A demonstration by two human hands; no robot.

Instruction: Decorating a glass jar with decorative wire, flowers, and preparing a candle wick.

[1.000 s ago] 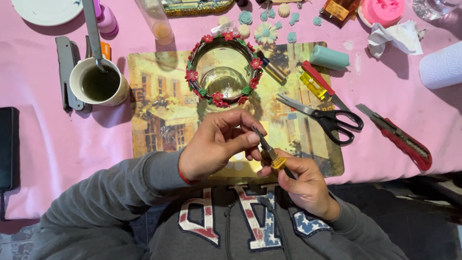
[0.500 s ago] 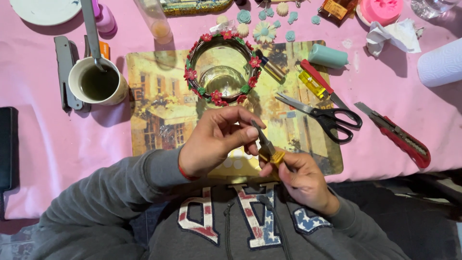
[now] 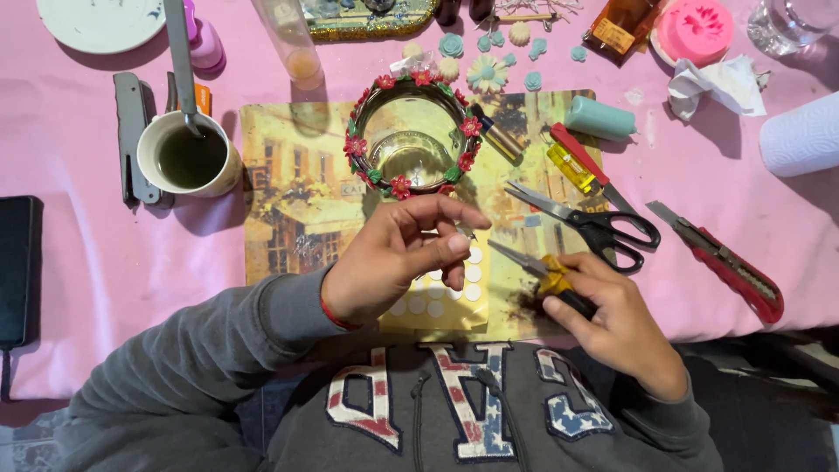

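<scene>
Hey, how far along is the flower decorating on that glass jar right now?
Done: the glass jar already wears a ring of red flowers around its rim. In hand: the left hand pinches something too small to tell, while the right hand holds yellow-handled pliers. Left: pale clay flowers lie loose on the pink table beyond the jar, unused.

The left hand (image 3: 398, 258) pinches something tiny above a yellow sheet (image 3: 441, 306). The right hand (image 3: 616, 319) grips yellow-handled pliers (image 3: 537, 267) near the table's (image 3: 79, 262) front edge
</scene>
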